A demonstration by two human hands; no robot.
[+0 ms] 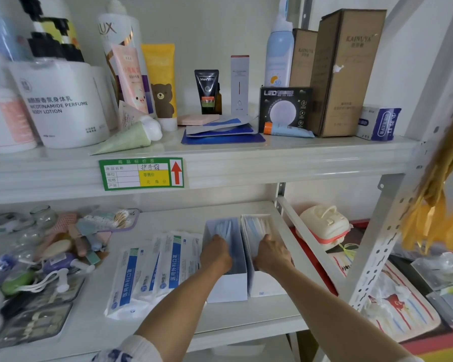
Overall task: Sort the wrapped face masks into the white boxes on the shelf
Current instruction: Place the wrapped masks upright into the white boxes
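Two white boxes, the left box (226,283) and the right box (266,284), stand side by side, touching, on the lower shelf (168,330), both packed with upright wrapped masks (256,226). The left hand (216,253) reaches into the left box and the right hand (272,254) into the right, fingers curled down on the masks inside. More flat mask packets (147,273) lie overlapping just left of the boxes, under a green price label (141,173) on the upper shelf's edge.

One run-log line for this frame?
left hand in left white box | right hand in right white box | wrapped masks beside boxes
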